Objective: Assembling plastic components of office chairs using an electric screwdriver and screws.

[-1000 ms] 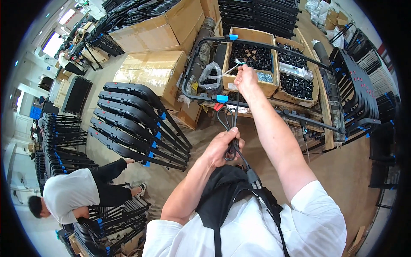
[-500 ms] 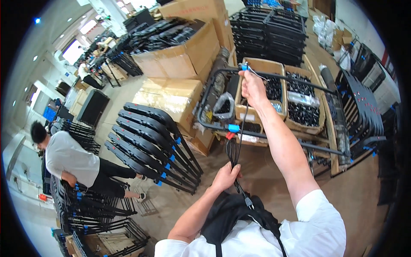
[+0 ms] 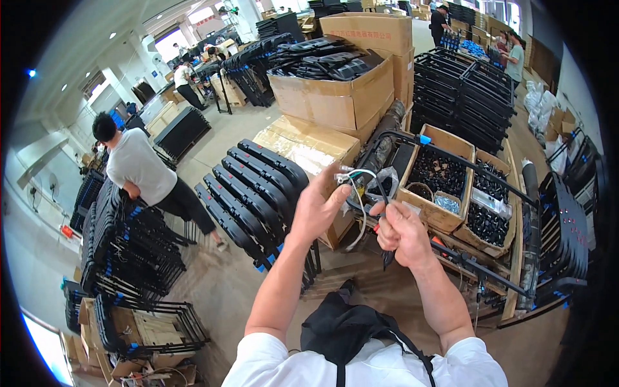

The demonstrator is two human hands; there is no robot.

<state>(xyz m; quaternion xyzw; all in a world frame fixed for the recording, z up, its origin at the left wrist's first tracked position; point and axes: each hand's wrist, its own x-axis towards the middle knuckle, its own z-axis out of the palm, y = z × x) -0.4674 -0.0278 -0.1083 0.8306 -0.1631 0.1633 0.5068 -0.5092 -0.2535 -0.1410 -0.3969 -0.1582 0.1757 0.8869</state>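
**Workshop packed w/ stock, fiddly handwork up front**

Big bright workshop, cartons & blk metalwork everywhere. From here I can see an open carton (image 3: pixel 322 102) heaped w/ flat blk pcs, a row of blk frames (image 3: pixel 255 187) on the floor, and a co-worker (image 3: pixel 143 169) in a white top over on the L. On the R, a bent tube frame (image 3: pixel 477 168) lies across an open box (image 3: pixel 433 218) of small blk parts.

The blk cord (image 3: pixel 387 259) is up in the air in front of the person, btwn that row & the box. R hand (image 3: pixel 406 235) has it clenched, fingers curled tight round it nr where the thin leads (image 3: pixel 369 172) come out; more cord shows under the fist. L hand (image 3: pixel 317 211) is up at the lead tips, thumb & fingers v. close; can't tell if they're pinching or just alongside. One white strand (image 3: pixel 362 222) droops well below the others.

Risks imo: that droopy strand could snag on the tube frame or the clear bag (image 3: pixel 388 177) if the hands swung R. A hard tug from the R fist could kink a lead at its root, or whip the tips away from the L, b/c thin ends give little to hold. Cord's lower end is hidden, so a catch down there could go unnoticed.
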